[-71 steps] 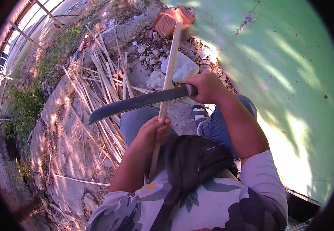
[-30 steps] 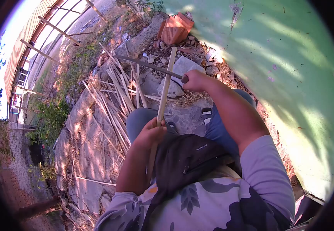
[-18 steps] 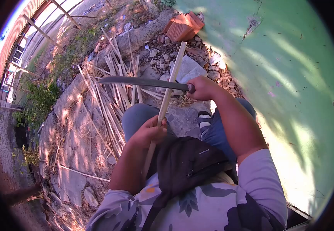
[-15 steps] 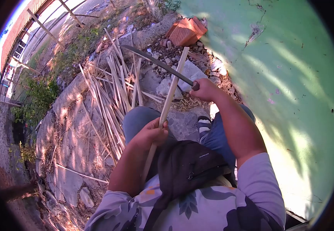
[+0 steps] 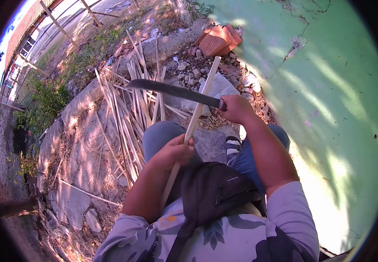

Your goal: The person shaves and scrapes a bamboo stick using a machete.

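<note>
My left hand [image 5: 176, 151] is closed around a long pale wooden strip [image 5: 196, 114], which slants up and away from my lap between my knees. In my right hand [image 5: 237, 109] is the handle of a machete [image 5: 171, 90] with a long dark blade. The blade points left and crosses the strip above my left hand; whether it touches the wood I cannot tell. Beyond my left knee lies a loose pile of similar split strips [image 5: 123, 118].
A green wall [image 5: 328, 96] with cracks rises on my right. Stacked orange roof tiles [image 5: 219, 40] lie ahead among rubble and a grey stone [image 5: 224, 85]. A single thin strip [image 5: 90, 193] lies on the rocky ground at left. My sandalled foot [image 5: 232, 148] is below.
The machete's tip has swung lower and its broad side now shows more. My right hand has dropped slightly. The left hand keeps its hold on the strip. The whole view has shifted a little.
</note>
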The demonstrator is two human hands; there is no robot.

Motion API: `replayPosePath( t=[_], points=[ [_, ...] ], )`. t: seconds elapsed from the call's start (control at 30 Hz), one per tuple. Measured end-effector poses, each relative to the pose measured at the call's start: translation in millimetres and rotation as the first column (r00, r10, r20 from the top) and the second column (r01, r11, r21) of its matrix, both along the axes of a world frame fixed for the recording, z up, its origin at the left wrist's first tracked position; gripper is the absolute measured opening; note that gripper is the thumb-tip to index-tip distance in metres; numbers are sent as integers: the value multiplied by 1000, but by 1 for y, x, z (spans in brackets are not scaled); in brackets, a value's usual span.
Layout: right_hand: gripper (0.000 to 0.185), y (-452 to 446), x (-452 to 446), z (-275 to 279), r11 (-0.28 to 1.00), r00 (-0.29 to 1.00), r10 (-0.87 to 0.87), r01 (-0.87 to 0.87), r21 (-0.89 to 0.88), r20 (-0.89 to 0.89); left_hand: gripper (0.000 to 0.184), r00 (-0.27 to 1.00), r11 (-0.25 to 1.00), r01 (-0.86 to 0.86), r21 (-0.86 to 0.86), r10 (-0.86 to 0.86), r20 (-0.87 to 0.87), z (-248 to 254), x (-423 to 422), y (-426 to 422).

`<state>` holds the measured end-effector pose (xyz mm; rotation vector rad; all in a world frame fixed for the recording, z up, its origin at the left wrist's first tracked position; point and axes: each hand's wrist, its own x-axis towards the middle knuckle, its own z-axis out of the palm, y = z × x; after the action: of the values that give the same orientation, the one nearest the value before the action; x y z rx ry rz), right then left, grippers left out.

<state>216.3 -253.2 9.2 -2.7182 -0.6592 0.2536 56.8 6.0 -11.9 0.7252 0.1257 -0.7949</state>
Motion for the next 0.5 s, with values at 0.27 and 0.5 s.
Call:
replayPosePath(
  t=[0.27,0.5],
  points=[
    [28,-13,-1,4,963,982,-150,119,241,115,21,999,996,-32,-83,30,-27,4,2,2],
    [28,-15,-2,23,996,954,3,-28,80,300,21,999,991,-33,-127,30,-18,3,1,6]
  ],
)
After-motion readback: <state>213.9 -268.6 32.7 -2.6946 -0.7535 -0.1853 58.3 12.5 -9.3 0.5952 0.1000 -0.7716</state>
